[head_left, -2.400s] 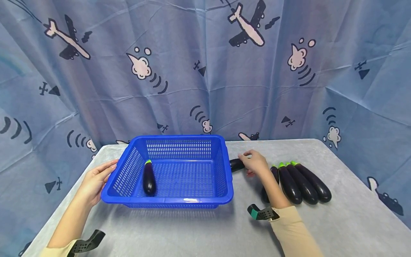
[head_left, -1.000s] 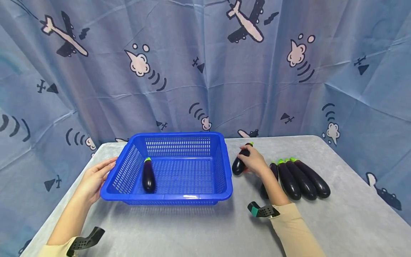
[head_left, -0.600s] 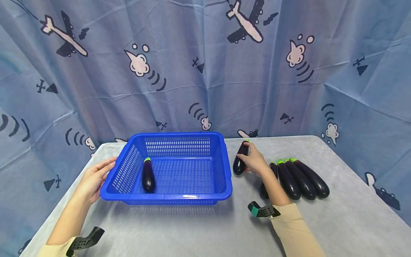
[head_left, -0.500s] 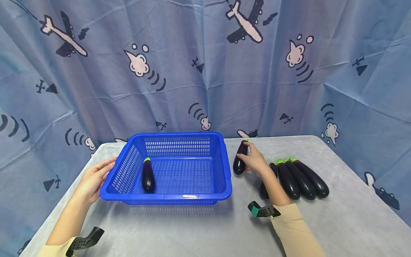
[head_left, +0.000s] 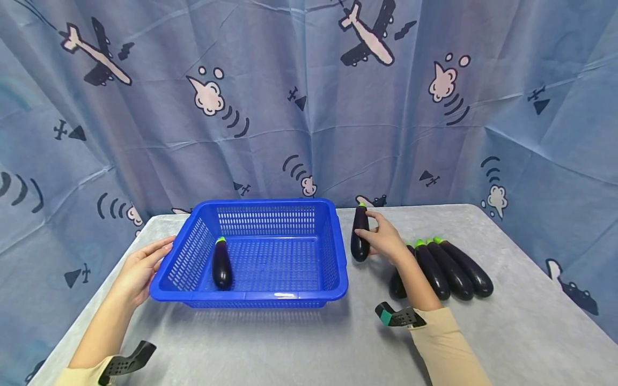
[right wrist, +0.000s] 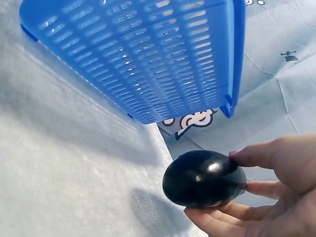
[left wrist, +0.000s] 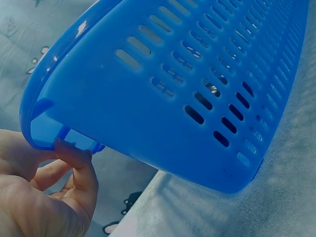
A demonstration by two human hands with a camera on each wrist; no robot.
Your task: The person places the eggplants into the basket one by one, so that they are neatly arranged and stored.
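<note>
My right hand (head_left: 385, 238) grips a dark purple eggplant (head_left: 360, 236) just right of the blue plastic basket (head_left: 248, 296), its green stem end pointing to the back. Seen from the right wrist, the round end of that eggplant (right wrist: 197, 182) faces the camera, thumb on one side and fingers on the other, with a shadow on the table beneath. At the basket's left side, my left hand (head_left: 143, 271) holds the rim; the left wrist view has the thumb and curled fingers (left wrist: 81, 170) at the rim's corner. One eggplant (head_left: 222, 266) lies lengthwise inside the basket, near its left wall.
Several more eggplants (head_left: 454, 268) lie side by side on the grey table (head_left: 270, 348) at the right, stems to the back; my right forearm partly covers the nearest one. A blue curtain (head_left: 270, 107) with airplane prints hangs behind the table.
The eggplant in my right hand has turned from lying sideways, mostly hidden, to pointing stem-back, and shifted slightly left. My left hand keeps its place on the basket.
</note>
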